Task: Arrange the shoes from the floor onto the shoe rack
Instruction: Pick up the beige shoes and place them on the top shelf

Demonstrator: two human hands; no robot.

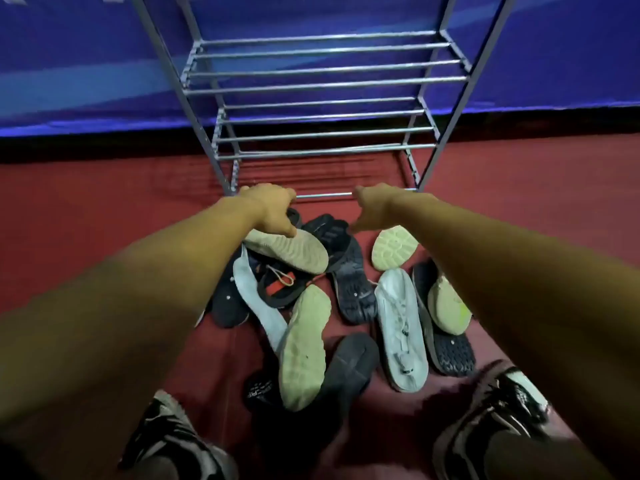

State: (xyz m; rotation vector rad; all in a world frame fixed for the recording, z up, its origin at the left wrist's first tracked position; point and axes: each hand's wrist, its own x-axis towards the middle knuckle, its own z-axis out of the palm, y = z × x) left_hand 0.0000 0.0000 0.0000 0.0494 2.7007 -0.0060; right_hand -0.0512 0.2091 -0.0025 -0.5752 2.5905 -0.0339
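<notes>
**A:** Where are the shoes?

**B:** They lie in a loose heap on the red carpeted floor point(104, 209), just in front of the grey metal-tube shoe rack point(322, 84). The rack stands against a blue wall covering point(69, 64).

**A:** And the hands?

**B:** Both arms reach forward over the heap. The left hand point(273, 216) bends down at the wrist, and one fingertip touches the upturned cream-soled shoe point(294, 252) on top of the pile's far side. I cannot tell whether the fingers grip that shoe, because the hand covers its heel end.

**A:** The right one?

**B:** The right hand point(372, 209) hangs with loose, spread fingers and holds nothing. It is above a black strapped shoe point(329, 230), near the rack's lowest front bar.

**A:** What else is in the pile?

**B:** A second pale-soled shoe point(304, 344) lies sole up, nearer the person. Beyond it is a black trainer with red lining point(280, 287). To the right a light grey lace-up trainer point(400, 327) lies lengthwise, with a rounded cream sole point(393, 247) past its far end. Beside the trainer a black treaded sole point(450, 351) has a pale yellowish shoe point(446, 303) lying on it. A dark grey shoe point(349, 365) sits near the middle.

**A:** Anything nearer?

**B:** The person's own feet are at the bottom corners, in black-and-white worn trainers point(502, 403).
</notes>
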